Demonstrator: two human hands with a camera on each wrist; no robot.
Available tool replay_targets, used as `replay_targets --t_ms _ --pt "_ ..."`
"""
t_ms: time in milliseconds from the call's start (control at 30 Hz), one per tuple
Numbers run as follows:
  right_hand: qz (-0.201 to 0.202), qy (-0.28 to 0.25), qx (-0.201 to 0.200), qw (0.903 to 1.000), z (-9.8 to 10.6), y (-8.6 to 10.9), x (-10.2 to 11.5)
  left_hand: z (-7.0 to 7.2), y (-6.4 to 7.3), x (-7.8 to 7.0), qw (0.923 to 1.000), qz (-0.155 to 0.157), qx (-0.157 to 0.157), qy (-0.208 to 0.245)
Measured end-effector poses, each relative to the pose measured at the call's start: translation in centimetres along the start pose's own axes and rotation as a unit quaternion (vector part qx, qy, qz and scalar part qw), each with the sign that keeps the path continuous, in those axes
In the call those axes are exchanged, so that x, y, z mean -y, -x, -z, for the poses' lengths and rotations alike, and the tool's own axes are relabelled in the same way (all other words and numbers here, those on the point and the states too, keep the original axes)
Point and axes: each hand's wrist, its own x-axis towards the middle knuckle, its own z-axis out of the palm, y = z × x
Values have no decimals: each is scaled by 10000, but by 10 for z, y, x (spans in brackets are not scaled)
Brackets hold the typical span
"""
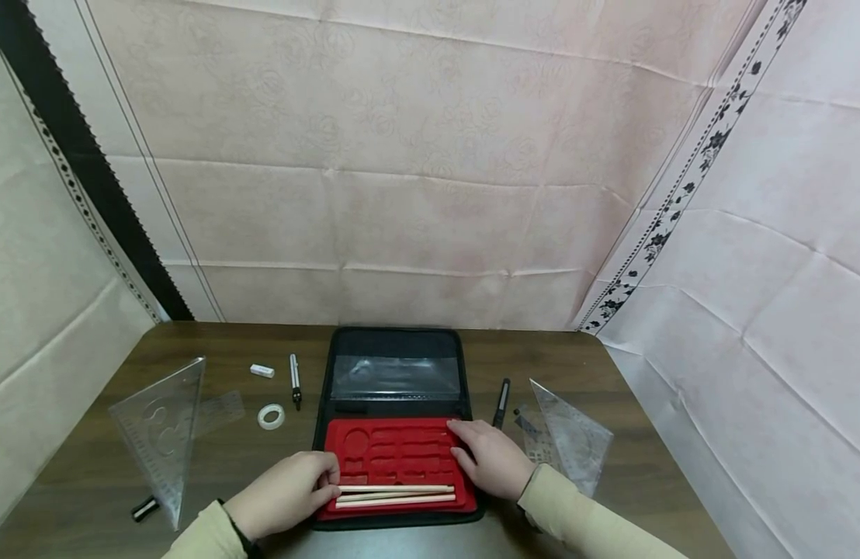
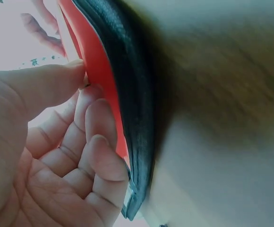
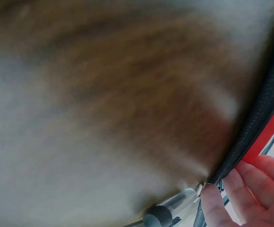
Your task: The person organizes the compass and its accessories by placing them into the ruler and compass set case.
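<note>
Left hand (image 1: pixel 286 493), nearest: thumb and forefinger seem to pinch one of the sticks (image 1: pixel 395 501) by its end, at the left edge of the tray (image 1: pixel 402 442); other fingers folded.
Right hand (image 1: pixel 496 460): forefinger and thumb spread apart, fairly straight, resting at the tray's right edge.
Table (image 1: pixel 646 497): wood-grained.
Case (image 1: pixel 395 334): black, lid laid back; probably light, soft-skinned, best held by its rim.
Tray: red, moulded, lying in the case's near half; likely thin, light, slightly springy plastic; take by opposite edges.
Set squares (image 1: pixel 161 431) (image 1: pixel 577 439): transparent, one on each side of the case; presumably stiff, slick.
Sticks: pale, side by side along the tray's near part; likely light, rigid, apt to roll; pinch at the ends.
Compass (image 1: pixel 295 376): left of the case; sharp-tipped, probably.
Ring (image 1: pixel 261 417): white, beside the compass.
Eraser (image 1: pixel 262 371): white, presumably soft.
</note>
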Motion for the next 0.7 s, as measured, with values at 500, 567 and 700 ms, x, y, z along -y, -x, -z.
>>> replay_targets --t_ms 500,567,700 --pt "-127 -77 222 9996 0 1 1 -15 -8 -3 9998 -149 49 85" --pt "-205 -165 379 9989 2 1 4 -14 -8 -2 9999 -118 24 113" --pt "-374 -224 749 9962 5 3 9 -9 -7 0 9999 125 -72 63"
